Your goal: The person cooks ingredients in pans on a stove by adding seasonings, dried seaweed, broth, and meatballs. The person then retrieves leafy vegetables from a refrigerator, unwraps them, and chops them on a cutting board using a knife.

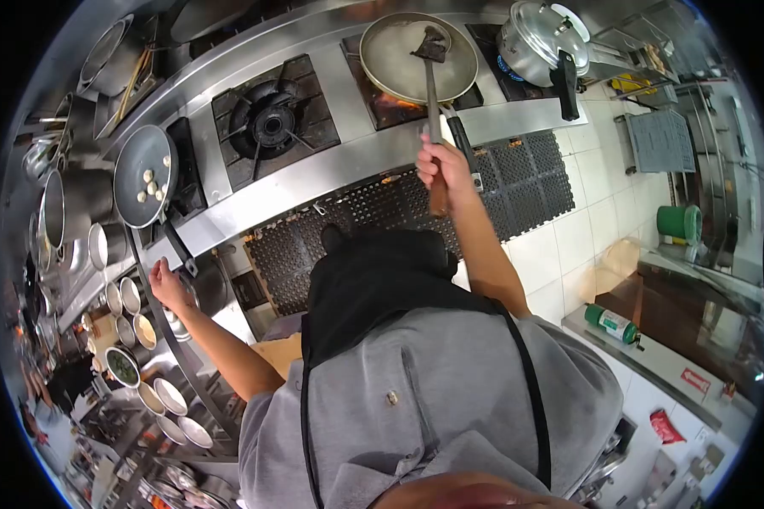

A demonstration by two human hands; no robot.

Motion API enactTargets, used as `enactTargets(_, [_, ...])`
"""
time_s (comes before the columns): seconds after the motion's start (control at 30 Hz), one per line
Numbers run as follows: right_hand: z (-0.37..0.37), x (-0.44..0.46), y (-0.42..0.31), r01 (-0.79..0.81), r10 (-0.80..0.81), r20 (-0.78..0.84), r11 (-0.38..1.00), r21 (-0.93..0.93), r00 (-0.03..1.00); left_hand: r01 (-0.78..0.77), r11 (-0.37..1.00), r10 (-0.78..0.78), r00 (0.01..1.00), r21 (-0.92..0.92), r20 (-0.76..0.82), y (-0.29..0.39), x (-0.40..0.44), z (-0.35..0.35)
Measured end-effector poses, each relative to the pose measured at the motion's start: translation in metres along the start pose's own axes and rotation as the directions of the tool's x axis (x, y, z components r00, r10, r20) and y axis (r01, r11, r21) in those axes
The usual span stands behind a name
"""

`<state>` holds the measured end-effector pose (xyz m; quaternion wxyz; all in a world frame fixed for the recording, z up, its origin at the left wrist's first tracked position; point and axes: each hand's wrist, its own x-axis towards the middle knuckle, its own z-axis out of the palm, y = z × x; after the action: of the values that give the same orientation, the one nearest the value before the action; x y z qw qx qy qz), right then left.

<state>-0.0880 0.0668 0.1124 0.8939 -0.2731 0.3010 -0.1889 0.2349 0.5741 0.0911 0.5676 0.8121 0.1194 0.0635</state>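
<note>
Dark grey inside, the small pan [137,151] at the stove's left end holds several pale, round pieces [152,187], most of them gathered low in it and one nearer its right wall. The large pan [367,61] sits over an orange flame [395,103] and carries a pale, cloudy layer; whether that is liquid, I cannot tell. The dark blade of a wooden-handled spatula [433,92] lies within it. Further right stands a lidded pressure cooker [525,53], its contents hidden. Beyond the worktop's left side, one bowl [136,379] contains something green [122,366]; what the paler bowls [170,396] near it hold is too small to make out.

The right hand [444,172] is wrapped around the spatula's handle, just beside the large pan's black handle [459,137]. The left hand [171,286] is near the small pan's handle [177,244], fingers drawn together; I cannot tell whether it is fully closed or pinching anything.
</note>
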Motion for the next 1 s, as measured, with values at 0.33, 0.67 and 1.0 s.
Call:
enactTargets(0.33, [0.039, -0.080, -0.025, -0.095, -0.551, -0.134, 0.099, -0.991, 0.824, 0.633, 0.766, -0.479, 0.680, -0.114, 0.555, -0.009, 0.033, 0.034])
enactTargets(0.67, [0.056, -0.056, 0.023, -0.047, -0.437, -0.358, 0.578, -0.815, 0.825, 0.761, 0.613, -0.400, 0.530, -0.212, 0.748, -0.011, 0.055, 0.040])
enactTargets(1.0, [0.066, -0.045, 0.020, -0.015, 0.014, 0.004, 0.920, 0.391, 1.000, 0.786, 0.574, -0.357, 0.494, -0.231, 0.793, -0.024, 0.066, 0.036])
